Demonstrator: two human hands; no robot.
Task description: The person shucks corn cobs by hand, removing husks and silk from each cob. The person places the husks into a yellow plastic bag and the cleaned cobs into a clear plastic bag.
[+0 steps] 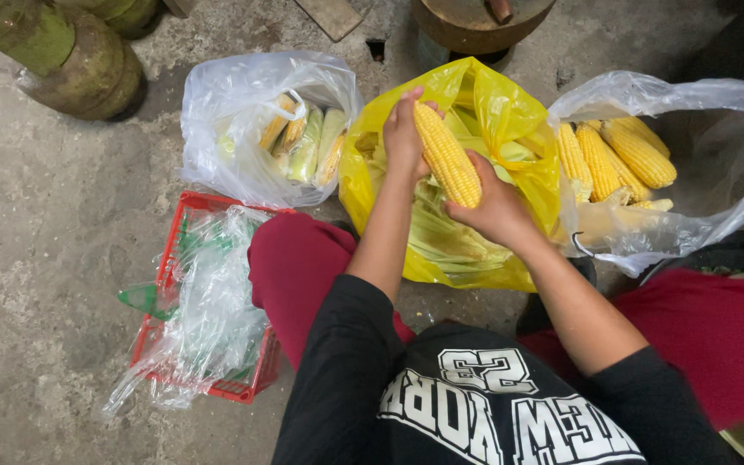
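Nearest the camera, the person's black printed shirt (484, 405) and dark red trousers (299, 263) filled the lower part of the view, both forearms reaching forward over the knees. The left hand (404, 133) was closed around the upper end of a husked corn cob (447, 155), fingers wrapped over its tip, while the right hand (497, 207) gripped the lower end from beneath; the cob slanted between them, held above the open mouth of a yellow plastic bag (484, 103) that held pale green husks (449, 237). To the left of the knee, a red plastic basket (174, 258) lay on the concrete floor (45, 241) with crumpled clear plastic bags (208, 310) heaped in it. Beyond it stood a clear bag (234, 112) holding corn still partly in husk, just beside the yellow bag. On the right, another clear bag (691, 95) held several bare yellow cobs (617, 155). Farther off, green gas cylinders (71, 52) stood at the top left.
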